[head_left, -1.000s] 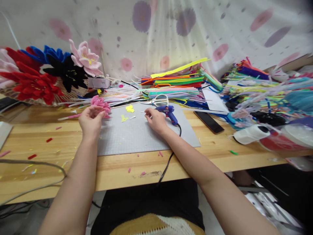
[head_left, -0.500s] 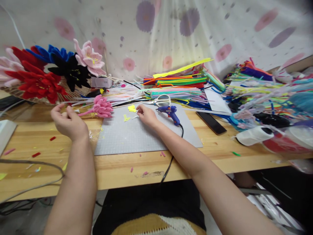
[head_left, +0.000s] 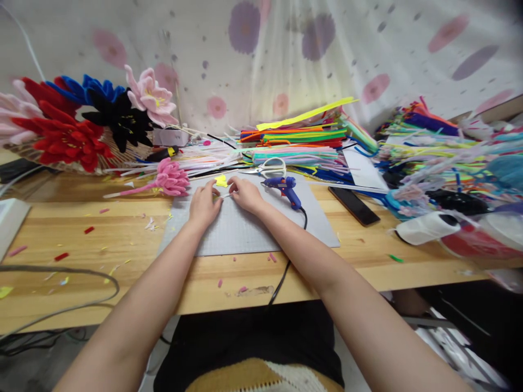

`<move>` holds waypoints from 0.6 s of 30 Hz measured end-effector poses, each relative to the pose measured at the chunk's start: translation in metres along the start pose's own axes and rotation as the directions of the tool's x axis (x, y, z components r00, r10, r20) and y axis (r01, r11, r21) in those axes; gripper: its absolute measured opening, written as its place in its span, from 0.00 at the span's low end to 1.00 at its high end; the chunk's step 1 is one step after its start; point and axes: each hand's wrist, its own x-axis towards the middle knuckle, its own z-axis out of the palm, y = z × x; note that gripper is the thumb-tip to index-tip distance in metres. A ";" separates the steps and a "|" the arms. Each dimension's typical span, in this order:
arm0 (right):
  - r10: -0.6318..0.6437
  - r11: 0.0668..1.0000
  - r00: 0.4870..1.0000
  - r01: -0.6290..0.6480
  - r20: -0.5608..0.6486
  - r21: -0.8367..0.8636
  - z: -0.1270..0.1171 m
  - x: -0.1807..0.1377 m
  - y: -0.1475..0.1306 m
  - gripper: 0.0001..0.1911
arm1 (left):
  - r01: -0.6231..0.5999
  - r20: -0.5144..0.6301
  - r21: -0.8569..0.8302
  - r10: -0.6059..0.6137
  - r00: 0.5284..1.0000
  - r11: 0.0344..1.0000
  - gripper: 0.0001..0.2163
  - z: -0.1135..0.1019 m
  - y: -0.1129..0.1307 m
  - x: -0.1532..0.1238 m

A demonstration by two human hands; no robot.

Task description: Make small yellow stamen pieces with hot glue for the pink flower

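Note:
Both my hands rest on the grey cutting mat (head_left: 261, 231), fingertips meeting near small yellow scraps (head_left: 221, 181). My left hand (head_left: 204, 204) has its fingers curled down over a small pale piece on the mat. My right hand (head_left: 246, 193) pinches at the same spot, fingers closed; what it holds is too small to name. A pink pipe-cleaner flower (head_left: 170, 179) lies just left of the mat. A blue glue gun (head_left: 286, 188) and white-handled scissors (head_left: 269, 166) lie right of my right hand.
Red, blue, black and pink pipe-cleaner flowers (head_left: 81, 120) stand at the back left. Stacks of coloured pipe cleaners (head_left: 302, 141) fill the back and right. A black phone (head_left: 353, 204), a white roll (head_left: 425, 226) and a grey cable (head_left: 61, 272) lie on the wooden table (head_left: 122, 239).
My left hand has swung from the far left of the table back right onto the mat, beside my right hand. The pink flower stays where it was laid.

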 end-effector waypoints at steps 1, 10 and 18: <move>-0.003 1.000 1.000 0.003 0.001 -0.008 0.000 0.000 0.000 0.16 | 0.009 0.003 -0.010 -0.009 1.000 1.000 0.23 0.001 -0.001 0.000; 0.000 1.000 1.000 0.000 -0.015 0.008 0.002 -0.003 -0.002 0.20 | 0.039 0.010 0.012 -0.039 0.999 0.999 0.17 0.004 0.002 0.005; 0.012 1.000 0.998 -0.011 -0.064 0.015 -0.010 -0.004 0.003 0.20 | 0.021 0.004 0.024 -0.021 1.000 0.999 0.17 0.003 0.003 0.004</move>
